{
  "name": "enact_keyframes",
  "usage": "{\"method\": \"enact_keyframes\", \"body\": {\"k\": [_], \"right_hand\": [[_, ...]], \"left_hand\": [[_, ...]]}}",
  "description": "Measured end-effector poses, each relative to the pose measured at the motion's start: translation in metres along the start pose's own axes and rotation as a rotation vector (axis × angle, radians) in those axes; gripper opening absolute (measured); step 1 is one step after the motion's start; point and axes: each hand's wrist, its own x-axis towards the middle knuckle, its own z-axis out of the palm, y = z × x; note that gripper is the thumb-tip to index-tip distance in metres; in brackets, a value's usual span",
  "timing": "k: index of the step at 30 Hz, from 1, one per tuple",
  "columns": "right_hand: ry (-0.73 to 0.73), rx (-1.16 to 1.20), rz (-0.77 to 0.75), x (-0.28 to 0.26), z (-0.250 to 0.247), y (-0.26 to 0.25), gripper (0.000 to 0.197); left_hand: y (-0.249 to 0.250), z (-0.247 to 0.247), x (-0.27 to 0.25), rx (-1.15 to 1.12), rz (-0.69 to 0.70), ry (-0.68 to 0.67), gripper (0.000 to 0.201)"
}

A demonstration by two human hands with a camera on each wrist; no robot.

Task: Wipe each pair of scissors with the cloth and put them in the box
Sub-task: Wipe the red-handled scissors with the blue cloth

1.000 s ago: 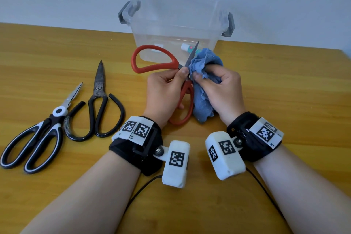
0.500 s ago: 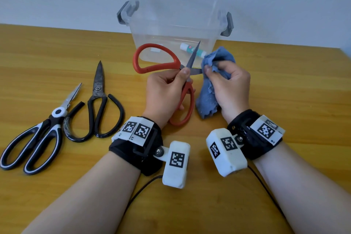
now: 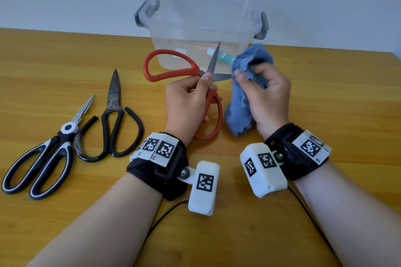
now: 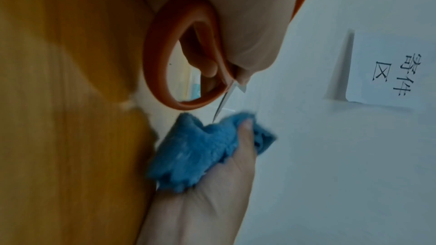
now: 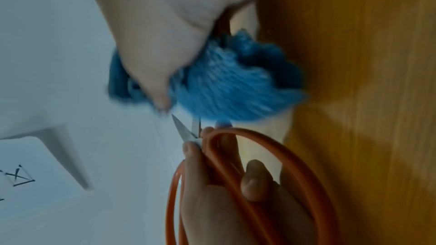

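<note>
My left hand (image 3: 191,97) grips the red-handled scissors (image 3: 171,65) near the pivot, blades spread wide apart: one points up, the other to the right. My right hand (image 3: 260,89) holds the crumpled blue cloth (image 3: 238,115) at the tip of the right-pointing blade. In the left wrist view the cloth (image 4: 200,148) meets that blade tip below the red handle loop (image 4: 160,59). The right wrist view shows the cloth (image 5: 231,90) just above the scissors' (image 5: 235,174) blades. The clear plastic box (image 3: 201,28) with grey latches stands behind the hands.
Black iron scissors (image 3: 112,119) and black-and-white kitchen scissors (image 3: 50,154) lie on the wooden table (image 3: 65,212) at the left. A small white and teal tube (image 3: 223,56) lies inside the box. A white wall rises behind the table.
My right hand has drawn the cloth rightward along the blade to its tip, uncovering the blade. The scissors' blades stand wider apart. The left hand has barely moved.
</note>
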Motion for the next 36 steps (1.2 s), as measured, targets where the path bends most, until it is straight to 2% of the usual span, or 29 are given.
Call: {"method": "enact_keyframes", "body": {"k": [2,3,7,10,11,14,15,19,22,23,26,27,30,33,35,36], "right_hand": [[-0.182,0.008,0.012,-0.005,0.004,-0.006,0.007],[-0.208,0.006,0.032,-0.006,0.005,-0.007,0.008],[0.000,-0.114,0.103,0.001,0.001,0.003,0.013],[0.115,-0.073,0.102,0.003,0.000,0.004,0.008],[0.084,-0.036,0.082,0.001,0.000,0.001,0.007],[-0.157,-0.001,0.058,-0.007,0.005,-0.010,0.012],[-0.184,-0.004,0.074,-0.008,0.005,-0.010,0.012],[-0.009,-0.094,0.139,-0.001,0.002,-0.002,0.009],[0.092,-0.057,0.147,0.001,0.001,-0.001,0.009],[0.062,-0.024,0.127,0.000,0.002,-0.003,0.009],[-0.150,-0.003,0.067,-0.007,0.005,-0.011,0.011],[-0.169,-0.017,0.071,-0.007,0.005,-0.011,0.012],[-0.038,-0.111,0.100,-0.001,0.003,-0.003,0.014],[0.110,-0.103,0.167,0.004,-0.001,0.001,0.010],[0.122,-0.036,0.139,0.002,0.000,-0.002,0.010],[0.074,-0.018,0.101,0.001,0.000,-0.004,0.010]], "left_hand": [[-0.001,0.000,0.000,0.003,0.018,-0.030,0.039],[-0.001,0.000,0.000,0.002,0.022,-0.050,0.040],[0.000,-0.001,-0.002,-0.016,-0.012,-0.088,0.034],[0.001,0.000,-0.001,-0.005,0.000,-0.054,0.033],[0.000,0.000,0.000,0.010,0.010,-0.040,0.035],[-0.003,0.000,0.001,0.033,0.036,-0.042,0.044],[-0.003,0.000,0.001,0.030,0.036,-0.055,0.045],[0.001,-0.001,-0.002,0.001,-0.003,-0.090,0.035],[0.002,0.000,-0.002,0.009,0.002,-0.059,0.034],[0.001,0.000,-0.001,0.018,0.010,-0.046,0.036],[-0.001,0.000,0.000,0.036,0.039,-0.061,0.042],[0.000,-0.001,0.000,0.033,0.042,-0.076,0.042],[0.003,-0.001,-0.003,-0.014,0.013,-0.091,0.035],[0.005,0.000,-0.003,-0.018,-0.003,-0.064,0.031],[0.004,0.000,-0.001,-0.018,0.010,-0.022,0.033],[0.003,0.000,0.000,-0.017,0.020,-0.012,0.033]]}}
